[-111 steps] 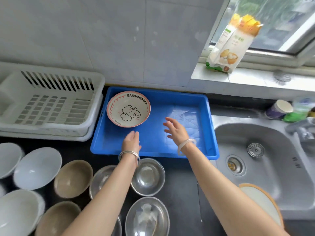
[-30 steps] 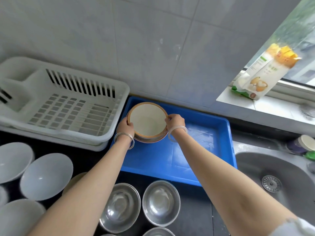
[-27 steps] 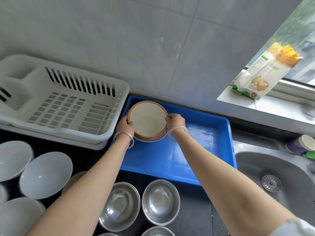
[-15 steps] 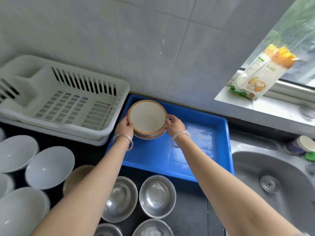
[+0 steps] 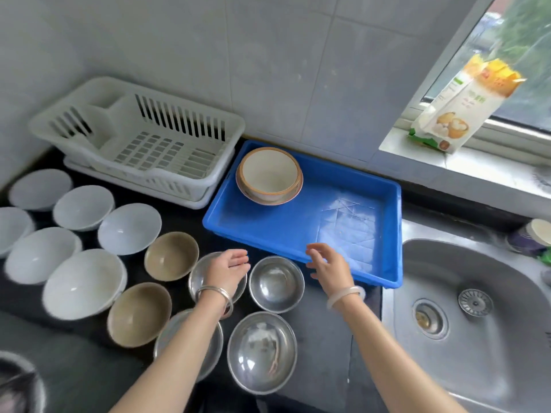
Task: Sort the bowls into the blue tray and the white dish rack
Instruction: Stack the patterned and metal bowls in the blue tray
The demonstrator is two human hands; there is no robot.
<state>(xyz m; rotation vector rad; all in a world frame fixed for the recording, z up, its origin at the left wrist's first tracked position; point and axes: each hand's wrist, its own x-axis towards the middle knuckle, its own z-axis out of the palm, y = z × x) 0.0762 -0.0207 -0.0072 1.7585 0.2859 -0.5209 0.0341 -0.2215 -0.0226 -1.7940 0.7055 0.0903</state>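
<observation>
In the blue tray (image 5: 277,231), a cream bowl with a brown rim (image 5: 269,173) sits nested in a wider pink-rimmed bowl at the back left corner. The white dish rack (image 5: 155,144) holds nothing. On the dark counter stand several white bowls (image 5: 83,283), two brown bowls (image 5: 171,255) and several steel bowls (image 5: 276,283). My left hand (image 5: 228,271) hovers with fingers relaxed over a steel bowl. My right hand (image 5: 329,268) hovers open over the tray's front edge. Neither hand holds anything.
A steel sink (image 5: 474,317) lies to the right of the tray. A food package (image 5: 459,108) leans on the window sill. Small containers (image 5: 533,238) stand behind the sink. The tiled wall closes the back.
Both hands let go of the cream bowl, which now rests in the pink-rimmed bowl, and pulled back toward me to the steel bowls. The camera tilted down.
</observation>
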